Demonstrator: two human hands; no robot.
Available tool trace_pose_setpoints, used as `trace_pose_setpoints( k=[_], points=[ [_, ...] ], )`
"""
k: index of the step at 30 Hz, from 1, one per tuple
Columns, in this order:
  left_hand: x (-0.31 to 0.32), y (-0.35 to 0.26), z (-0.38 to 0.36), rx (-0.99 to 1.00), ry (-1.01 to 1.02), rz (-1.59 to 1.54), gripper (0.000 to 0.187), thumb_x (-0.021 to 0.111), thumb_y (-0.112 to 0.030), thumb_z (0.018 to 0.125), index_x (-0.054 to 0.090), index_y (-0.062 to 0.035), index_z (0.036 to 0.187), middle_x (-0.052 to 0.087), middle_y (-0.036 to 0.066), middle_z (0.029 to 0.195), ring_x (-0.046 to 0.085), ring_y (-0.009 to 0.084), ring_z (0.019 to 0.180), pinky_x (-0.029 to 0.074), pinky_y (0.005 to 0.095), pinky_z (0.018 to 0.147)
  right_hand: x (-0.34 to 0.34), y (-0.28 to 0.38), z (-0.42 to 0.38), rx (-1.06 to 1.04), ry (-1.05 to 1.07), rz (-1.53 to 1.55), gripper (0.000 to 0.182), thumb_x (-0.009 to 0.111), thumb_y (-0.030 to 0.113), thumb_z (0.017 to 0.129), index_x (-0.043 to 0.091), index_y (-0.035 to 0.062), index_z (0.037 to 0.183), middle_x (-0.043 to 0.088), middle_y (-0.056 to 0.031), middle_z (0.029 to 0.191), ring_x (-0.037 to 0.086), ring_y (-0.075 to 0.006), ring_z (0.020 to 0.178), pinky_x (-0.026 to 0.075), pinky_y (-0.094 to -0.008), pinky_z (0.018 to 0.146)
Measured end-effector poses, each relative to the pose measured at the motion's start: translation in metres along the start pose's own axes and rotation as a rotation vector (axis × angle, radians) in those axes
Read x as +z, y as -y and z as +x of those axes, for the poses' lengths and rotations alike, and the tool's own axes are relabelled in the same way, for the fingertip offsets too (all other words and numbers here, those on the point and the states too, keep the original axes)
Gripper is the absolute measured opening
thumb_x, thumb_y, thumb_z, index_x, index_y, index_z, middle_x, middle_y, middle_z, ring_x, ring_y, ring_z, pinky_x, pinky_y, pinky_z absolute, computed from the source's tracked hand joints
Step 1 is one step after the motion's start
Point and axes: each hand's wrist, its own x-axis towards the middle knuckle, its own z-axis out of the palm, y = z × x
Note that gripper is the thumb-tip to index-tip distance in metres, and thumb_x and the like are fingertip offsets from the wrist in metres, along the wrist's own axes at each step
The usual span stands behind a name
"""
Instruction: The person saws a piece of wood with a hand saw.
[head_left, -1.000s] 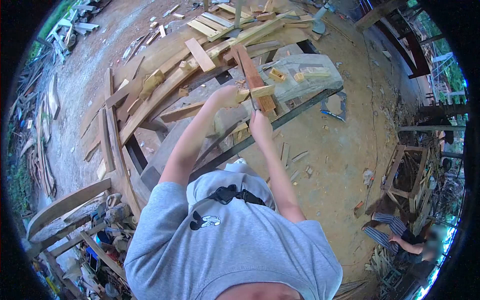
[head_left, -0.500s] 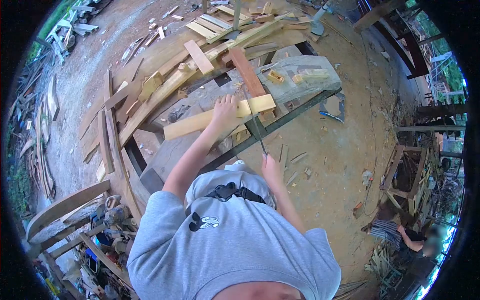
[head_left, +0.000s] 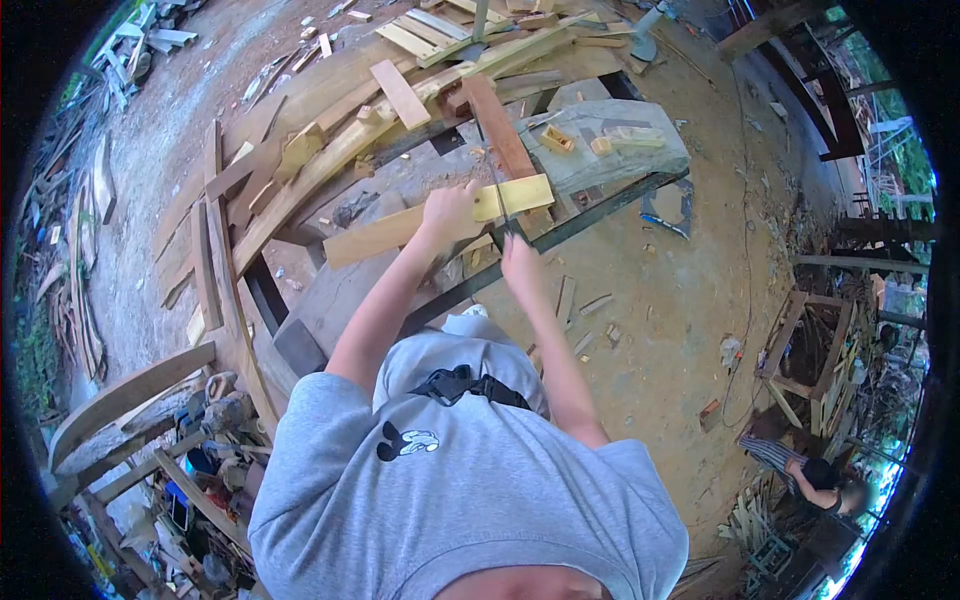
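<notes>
A long pale board (head_left: 375,236) lies across the workbench, its yellower right end crossed by a thin saw blade (head_left: 499,190). My left hand (head_left: 450,210) presses on the board just left of the blade, fingers closed over its far edge. Close to the board's near edge, my right hand (head_left: 519,256) is wrapped round the saw's handle, which is mostly hidden by the fingers. Beyond the cut, a reddish-brown board (head_left: 498,125) reaches away from me under the pale one.
The grey bench top (head_left: 650,150) holds a small yellow wooden block (head_left: 556,139) and a pale block (head_left: 634,136). Long planks (head_left: 330,165) are piled at the far left. A blue-handled tool (head_left: 665,225) lies right of the bench. Another person (head_left: 810,480) is at the lower right.
My right hand has moved forward with the saw, up close to the board, and more blade shows beyond it. My left hand remains on the board.
</notes>
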Motion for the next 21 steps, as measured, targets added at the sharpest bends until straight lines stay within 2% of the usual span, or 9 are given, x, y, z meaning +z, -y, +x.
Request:
trace_pose_setpoints(
  k=[2, 5, 8, 12, 14, 17, 19, 21],
  points=[
    [0.001, 0.003, 0.002, 0.004, -0.044, -0.02, 0.042, 0.064, -0.026, 0.057, 0.049, -0.0045, 0.09, 0.06, 0.014, 0.073, 0.06, 0.0297, 0.067, 0.047, 0.0388, 0.059, -0.004, -0.015, -0.043, 0.064, 0.023, 0.059, 0.031, 0.037, 0.025, 0.089, 0.051, -0.0016, 0.079, 0.055, -0.0251, 0.073, 0.054, -0.0409, 0.07, 0.042, -0.0462, 0.059],
    [0.002, 0.006, 0.006, 0.009, -0.001, -0.041, 0.039, 0.063, -0.025, 0.057, 0.05, -0.0041, 0.088, 0.06, 0.014, 0.071, 0.059, 0.0308, 0.066, 0.046, 0.0399, 0.059, -0.011, -0.035, -0.105, 0.131, 0.026, 0.038, 0.032, 0.037, 0.025, 0.088, 0.052, -0.0025, 0.082, 0.054, -0.026, 0.073, 0.053, -0.0418, 0.072, 0.041, -0.046, 0.06],
    [0.0, 0.006, 0.004, 0.027, 0.005, -0.048, 0.039, 0.063, -0.025, 0.056, 0.05, -0.0037, 0.086, 0.059, 0.015, 0.069, 0.059, 0.0314, 0.065, 0.046, 0.0406, 0.058, -0.012, -0.037, -0.098, 0.147, 0.073, 0.053, 0.032, 0.037, 0.025, 0.089, 0.051, -0.0026, 0.082, 0.054, -0.0258, 0.073, 0.053, -0.0419, 0.074, 0.041, -0.0457, 0.059],
    [0.006, 0.006, 0.005, 0.033, -0.021, -0.064, 0.039, 0.063, -0.024, 0.055, 0.051, -0.0037, 0.085, 0.059, 0.015, 0.069, 0.059, 0.0314, 0.066, 0.046, 0.0403, 0.058, -0.002, -0.008, -0.012, -0.003, 0.015, 0.12, 0.03, 0.036, 0.024, 0.089, 0.051, -0.0017, 0.081, 0.055, -0.0256, 0.074, 0.052, -0.0419, 0.075, 0.041, -0.0462, 0.06],
    [0.004, 0.007, 0.006, 0.028, -0.022, -0.081, 0.039, 0.063, -0.024, 0.054, 0.051, -0.0037, 0.085, 0.059, 0.015, 0.069, 0.059, 0.0314, 0.066, 0.046, 0.0402, 0.058, 0.002, 0.007, 0.019, -0.011, -0.013, 0.016, 0.031, 0.036, 0.024, 0.089, 0.05, -0.002, 0.08, 0.055, -0.0256, 0.074, 0.052, -0.0421, 0.075, 0.041, -0.0465, 0.06],
    [0.0, 0.005, 0.004, 0.01, 0.024, -0.063, 0.039, 0.063, -0.024, 0.054, 0.051, -0.0038, 0.085, 0.06, 0.015, 0.069, 0.059, 0.0311, 0.065, 0.047, 0.0398, 0.058, -0.003, 0.006, 0.004, -0.04, -0.051, -0.01, 0.029, 0.036, 0.023, 0.088, 0.05, 0.0001, 0.076, 0.055, -0.0252, 0.07, 0.054, -0.041, 0.069, 0.042, -0.0488, 0.057],
    [0.0, 0.006, 0.004, 0.023, -0.01, -0.051, 0.039, 0.062, -0.024, 0.054, 0.051, -0.0041, 0.085, 0.06, 0.014, 0.068, 0.059, 0.0306, 0.064, 0.047, 0.0396, 0.057, 0.01, -0.028, -0.028, -0.054, -0.046, 0.166, 0.031, 0.036, 0.024, 0.088, 0.049, -0.0021, 0.078, 0.054, -0.0255, 0.071, 0.052, -0.0423, 0.071, 0.042, -0.0468, 0.06],
    [0.002, 0.007, 0.005, 0.006, -0.012, -0.049, 0.038, 0.062, -0.024, 0.054, 0.051, -0.0043, 0.085, 0.06, 0.014, 0.068, 0.059, 0.0304, 0.064, 0.047, 0.0396, 0.057, -0.01, -0.031, -0.074, 0.058, 0.054, 0.035, 0.031, 0.036, 0.024, 0.089, 0.049, -0.0019, 0.078, 0.054, -0.0256, 0.072, 0.053, -0.042, 0.07, 0.041, -0.0467, 0.059]
  ],
)
